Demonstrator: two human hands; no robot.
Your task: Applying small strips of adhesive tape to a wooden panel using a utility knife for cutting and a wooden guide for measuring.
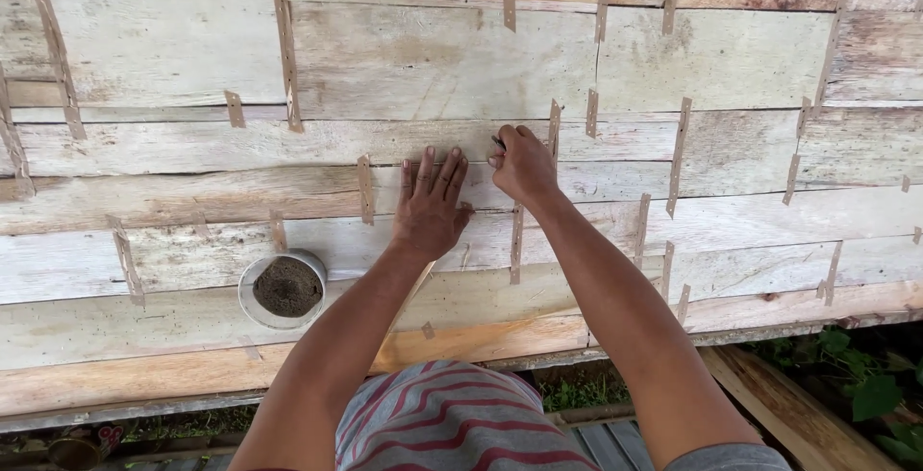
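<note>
Nearest, below the arms, lies striped grey-and-red cloth point(452, 423). Beyond it a white bowl of dark gritty filler point(284, 288) sits on the sheets of pale wood veneer point(433, 67), joined by short tape strips point(286, 58). The left hand point(430, 207) lies flat, fingers spread, pressing the veneer. Just right, the right hand point(522, 163) pinches a small dark object point(498, 141), possibly a blade, at a seam. The veneer looks thin, light and brittle; pressing it flat beside the seam seems safest.

white bowl point(282, 288) of dark grit on boards; green plants point(870, 384) lower right; striped cloth point(452, 423) below.
</note>
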